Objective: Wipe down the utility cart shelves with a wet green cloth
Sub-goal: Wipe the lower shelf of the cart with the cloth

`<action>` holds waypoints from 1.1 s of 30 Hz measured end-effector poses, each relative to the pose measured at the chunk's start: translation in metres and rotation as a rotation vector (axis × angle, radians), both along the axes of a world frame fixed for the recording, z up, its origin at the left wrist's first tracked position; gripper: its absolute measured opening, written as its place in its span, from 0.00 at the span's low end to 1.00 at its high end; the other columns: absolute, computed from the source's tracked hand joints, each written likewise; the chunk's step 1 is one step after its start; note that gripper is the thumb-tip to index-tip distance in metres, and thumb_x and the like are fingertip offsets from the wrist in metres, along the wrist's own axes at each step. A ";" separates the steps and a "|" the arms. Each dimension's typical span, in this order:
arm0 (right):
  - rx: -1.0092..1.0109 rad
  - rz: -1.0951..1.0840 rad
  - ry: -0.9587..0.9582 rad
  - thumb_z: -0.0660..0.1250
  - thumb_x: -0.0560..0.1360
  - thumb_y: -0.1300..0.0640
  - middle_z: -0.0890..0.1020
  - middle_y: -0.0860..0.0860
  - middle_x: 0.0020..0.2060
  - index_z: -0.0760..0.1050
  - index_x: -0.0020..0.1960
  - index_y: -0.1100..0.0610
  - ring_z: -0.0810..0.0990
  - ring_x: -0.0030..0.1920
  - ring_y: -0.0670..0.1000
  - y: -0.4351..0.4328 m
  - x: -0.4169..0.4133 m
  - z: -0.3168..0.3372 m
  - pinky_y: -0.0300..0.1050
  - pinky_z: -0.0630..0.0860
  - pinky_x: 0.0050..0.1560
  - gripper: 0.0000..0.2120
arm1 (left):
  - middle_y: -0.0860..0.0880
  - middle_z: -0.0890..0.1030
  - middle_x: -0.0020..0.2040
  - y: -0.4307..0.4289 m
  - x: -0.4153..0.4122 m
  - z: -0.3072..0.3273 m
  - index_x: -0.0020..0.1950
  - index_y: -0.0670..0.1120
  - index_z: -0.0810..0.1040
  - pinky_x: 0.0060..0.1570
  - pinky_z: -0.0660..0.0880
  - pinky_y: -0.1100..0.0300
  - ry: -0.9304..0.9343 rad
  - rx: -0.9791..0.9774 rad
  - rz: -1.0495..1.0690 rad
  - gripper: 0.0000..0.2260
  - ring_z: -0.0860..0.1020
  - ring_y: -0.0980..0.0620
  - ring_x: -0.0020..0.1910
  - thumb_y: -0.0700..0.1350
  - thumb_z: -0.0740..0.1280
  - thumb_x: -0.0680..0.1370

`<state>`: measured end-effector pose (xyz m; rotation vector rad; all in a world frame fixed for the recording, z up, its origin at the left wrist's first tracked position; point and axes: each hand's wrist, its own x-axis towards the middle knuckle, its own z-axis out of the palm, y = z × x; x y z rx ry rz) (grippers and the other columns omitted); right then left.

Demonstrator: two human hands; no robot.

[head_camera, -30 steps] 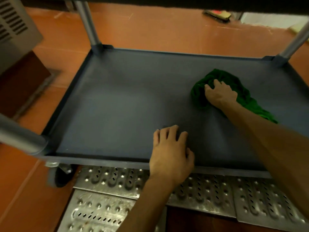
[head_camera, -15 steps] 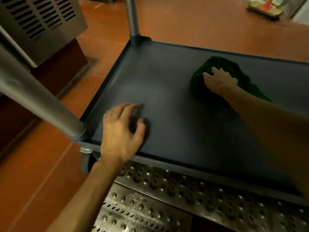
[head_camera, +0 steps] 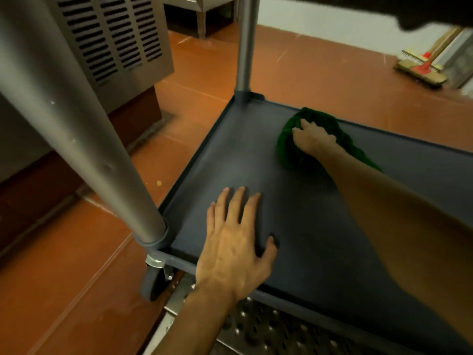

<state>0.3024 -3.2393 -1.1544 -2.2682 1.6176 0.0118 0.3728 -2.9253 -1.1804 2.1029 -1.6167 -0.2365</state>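
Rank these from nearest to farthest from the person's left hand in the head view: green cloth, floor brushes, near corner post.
1. The near corner post, just left of the left hand.
2. The green cloth, farther back on the shelf, under the right hand.
3. The floor brushes, far right by the wall.

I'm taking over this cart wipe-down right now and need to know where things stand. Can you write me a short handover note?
Left hand: flat on the bottom shelf near its front left corner, fingers straight, holding nothing.
Right hand: grips the bunched green cloth against the shelf, toward its far edge.
Done: wiping here is under way; which parts are already wiped cannot be told.
Left: probably the rest of this shelf, then the shelf overhead.
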 end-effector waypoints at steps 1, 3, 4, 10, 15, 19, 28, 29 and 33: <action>0.008 0.000 -0.007 0.47 0.83 0.45 0.53 0.55 0.80 0.50 0.81 0.51 0.55 0.77 0.62 -0.002 0.007 0.001 0.63 0.51 0.75 0.28 | 0.52 0.51 0.81 -0.001 0.000 0.000 0.80 0.55 0.50 0.78 0.50 0.44 0.003 0.007 -0.006 0.35 0.41 0.49 0.80 0.64 0.60 0.77; 0.047 0.014 -0.015 0.46 0.83 0.47 0.52 0.55 0.80 0.49 0.81 0.50 0.55 0.77 0.62 -0.004 0.022 0.005 0.63 0.50 0.76 0.27 | 0.52 0.47 0.81 -0.003 -0.001 0.000 0.81 0.55 0.47 0.79 0.47 0.44 0.006 0.018 -0.015 0.37 0.39 0.49 0.80 0.65 0.59 0.77; 0.075 0.032 -0.022 0.46 0.83 0.47 0.53 0.55 0.80 0.49 0.81 0.50 0.55 0.77 0.62 -0.004 0.031 0.008 0.63 0.49 0.76 0.27 | 0.52 0.46 0.82 -0.003 -0.002 0.000 0.81 0.54 0.45 0.79 0.46 0.44 0.005 0.019 -0.014 0.38 0.38 0.49 0.80 0.66 0.59 0.77; 0.035 0.210 -0.061 0.44 0.84 0.48 0.59 0.52 0.79 0.55 0.79 0.47 0.59 0.76 0.58 0.025 0.087 0.008 0.61 0.48 0.76 0.24 | 0.53 0.42 0.82 -0.004 -0.003 0.002 0.81 0.54 0.41 0.79 0.39 0.47 0.080 -0.037 0.027 0.39 0.34 0.53 0.80 0.68 0.54 0.78; -0.008 0.303 -0.108 0.43 0.83 0.48 0.60 0.47 0.78 0.59 0.78 0.43 0.57 0.77 0.54 0.047 0.099 -0.002 0.59 0.47 0.76 0.24 | 0.53 0.44 0.82 -0.002 -0.004 0.003 0.82 0.53 0.44 0.79 0.41 0.47 0.126 -0.104 0.039 0.38 0.36 0.54 0.80 0.69 0.51 0.78; -0.049 0.409 -0.105 0.44 0.82 0.49 0.60 0.44 0.78 0.59 0.77 0.41 0.55 0.77 0.53 0.074 0.099 -0.011 0.58 0.47 0.75 0.24 | 0.47 0.62 0.79 0.001 -0.005 0.002 0.79 0.46 0.60 0.77 0.53 0.41 0.127 -0.271 0.073 0.34 0.51 0.48 0.81 0.64 0.57 0.78; -0.218 0.730 -0.032 0.54 0.81 0.50 0.67 0.42 0.72 0.61 0.76 0.41 0.64 0.71 0.54 0.148 0.071 -0.021 0.56 0.59 0.67 0.23 | 0.44 0.71 0.68 0.009 -0.004 0.005 0.70 0.41 0.72 0.71 0.61 0.39 0.113 -0.450 0.090 0.27 0.65 0.44 0.74 0.59 0.62 0.78; -0.234 0.773 -0.043 0.55 0.81 0.48 0.66 0.42 0.73 0.61 0.76 0.41 0.63 0.71 0.53 0.157 0.064 -0.023 0.54 0.59 0.68 0.23 | 0.42 0.70 0.69 0.010 -0.003 0.005 0.69 0.40 0.72 0.69 0.63 0.40 0.128 -0.485 0.106 0.28 0.66 0.43 0.73 0.59 0.62 0.78; -0.152 0.801 -0.080 0.55 0.81 0.48 0.69 0.42 0.71 0.70 0.70 0.45 0.61 0.73 0.49 0.195 0.052 -0.021 0.51 0.55 0.70 0.19 | 0.40 0.69 0.71 0.016 -0.001 0.004 0.70 0.40 0.70 0.69 0.62 0.38 0.188 -0.554 0.219 0.30 0.65 0.43 0.74 0.63 0.56 0.80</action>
